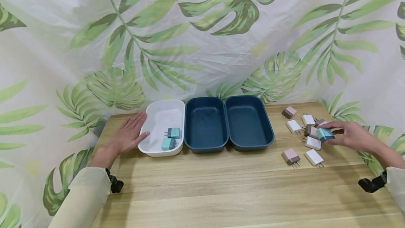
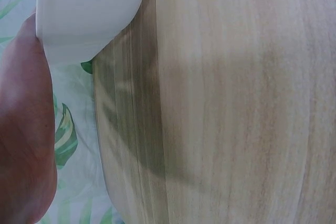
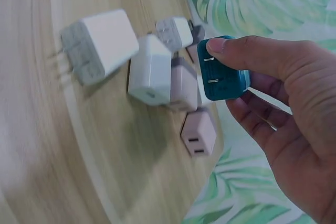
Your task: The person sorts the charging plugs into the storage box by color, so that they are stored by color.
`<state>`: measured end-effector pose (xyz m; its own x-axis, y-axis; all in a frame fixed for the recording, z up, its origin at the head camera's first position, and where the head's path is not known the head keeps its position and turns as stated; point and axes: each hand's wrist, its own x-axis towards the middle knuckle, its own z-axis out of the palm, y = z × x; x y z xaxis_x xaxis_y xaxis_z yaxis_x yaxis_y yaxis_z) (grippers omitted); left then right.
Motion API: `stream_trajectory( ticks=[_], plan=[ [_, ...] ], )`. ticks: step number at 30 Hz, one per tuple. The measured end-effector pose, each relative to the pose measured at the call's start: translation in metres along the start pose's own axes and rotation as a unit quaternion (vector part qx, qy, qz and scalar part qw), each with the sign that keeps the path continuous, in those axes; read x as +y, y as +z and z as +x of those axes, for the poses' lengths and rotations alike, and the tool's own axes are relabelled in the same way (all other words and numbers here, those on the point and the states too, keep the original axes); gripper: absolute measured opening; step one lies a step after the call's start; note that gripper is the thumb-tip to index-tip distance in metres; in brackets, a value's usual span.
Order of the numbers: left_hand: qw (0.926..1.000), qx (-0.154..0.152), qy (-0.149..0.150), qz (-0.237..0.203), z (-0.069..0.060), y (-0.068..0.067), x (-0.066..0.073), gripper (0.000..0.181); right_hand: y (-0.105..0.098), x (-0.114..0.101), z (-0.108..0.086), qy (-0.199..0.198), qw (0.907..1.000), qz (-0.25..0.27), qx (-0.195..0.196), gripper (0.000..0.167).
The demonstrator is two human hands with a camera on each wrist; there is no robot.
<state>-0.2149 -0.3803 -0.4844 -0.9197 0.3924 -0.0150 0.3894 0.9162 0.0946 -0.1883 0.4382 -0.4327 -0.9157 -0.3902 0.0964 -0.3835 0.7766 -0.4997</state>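
Observation:
My right hand (image 1: 351, 135) pinches a teal charger plug (image 1: 325, 134) between thumb and fingers above the table's right side. In the right wrist view its two metal prongs show on the dark teal face (image 3: 223, 72). Around and below it lie white plugs (image 1: 313, 157) and pink plugs (image 1: 290, 156), several in all. My left hand (image 1: 128, 136) lies with its fingers straight against the left side of a white tray (image 1: 158, 115). Inside that tray, near its front right, sit two teal plugs (image 1: 168, 144).
Two dark blue trays (image 1: 207, 149) (image 1: 251, 147) stand side by side, right of the white one. All three are on a wooden table (image 1: 221, 189). A leaf-patterned cloth (image 1: 218, 62) hangs behind the table.

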Motion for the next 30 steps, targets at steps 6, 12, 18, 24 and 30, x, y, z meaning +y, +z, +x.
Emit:
stream_trajectory(
  ticks=[6, 12, 18, 24, 30],
  plan=[
    [1.0, -0.001, 0.001, 0.0, -0.001, 0.001, 0.001, 0.083, 0.004, -0.01, 0.011, -0.022, 0.9997, 0.007, 0.003, 0.051],
    [1.0, 0.001, 0.002, 0.006, -0.001, 0.0, 0.001, 0.083, 0.002, -0.025, 0.021, -0.013, 0.9999, 0.003, -0.002, 0.052],
    [1.0, -0.003, -0.001, 0.006, -0.001, -0.001, 0.0, 0.083, 0.003, -0.036, 0.031, -0.01, 0.9997, 0.015, -0.015, 0.053],
    [1.0, 0.003, -0.002, -0.001, -0.002, 0.0, 0.0, 0.083, 0.007, -0.048, 0.041, -0.057, 0.9983, -0.006, 0.005, 0.051],
    [0.9999, 0.012, 0.003, -0.001, -0.001, 0.002, 0.0, 0.084, 0.012, -0.061, 0.049, -0.09, 0.9959, 0.007, 0.01, 0.046]
  ],
)
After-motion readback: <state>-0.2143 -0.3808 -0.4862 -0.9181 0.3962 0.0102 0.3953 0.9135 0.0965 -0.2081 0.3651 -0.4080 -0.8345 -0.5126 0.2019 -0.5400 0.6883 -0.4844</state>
